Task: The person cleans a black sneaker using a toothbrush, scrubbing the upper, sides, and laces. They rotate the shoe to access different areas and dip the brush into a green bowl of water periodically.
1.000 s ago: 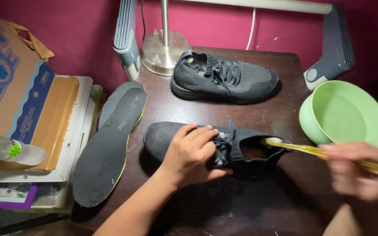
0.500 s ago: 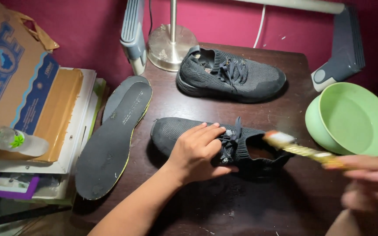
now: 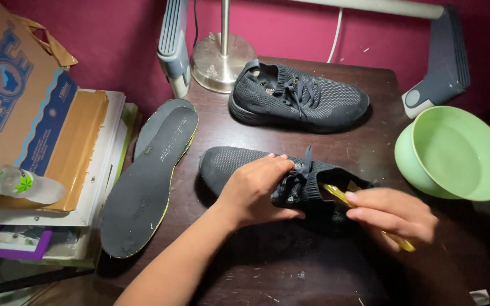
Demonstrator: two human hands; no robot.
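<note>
A black knit shoe (image 3: 228,164) lies on its side on the dark wooden table (image 3: 290,266), toe to the left. My left hand (image 3: 256,190) presses down on its laces and tongue, holding it. My right hand (image 3: 392,214) grips a thin yellow brush handle (image 3: 338,195), whose front end is pushed into the shoe's opening. The brush head is hidden inside the shoe.
A second black shoe (image 3: 299,96) stands upright at the back. Two dark insoles (image 3: 151,175) lie at the left table edge. A green bowl (image 3: 455,153) sits right. A lamp base (image 3: 222,59), a cardboard box (image 3: 18,113) and a plastic bottle (image 3: 12,182) stand nearby.
My right hand has moved left towards the shoe and pushed the brush end into its opening. The left hand stays on the laces.
</note>
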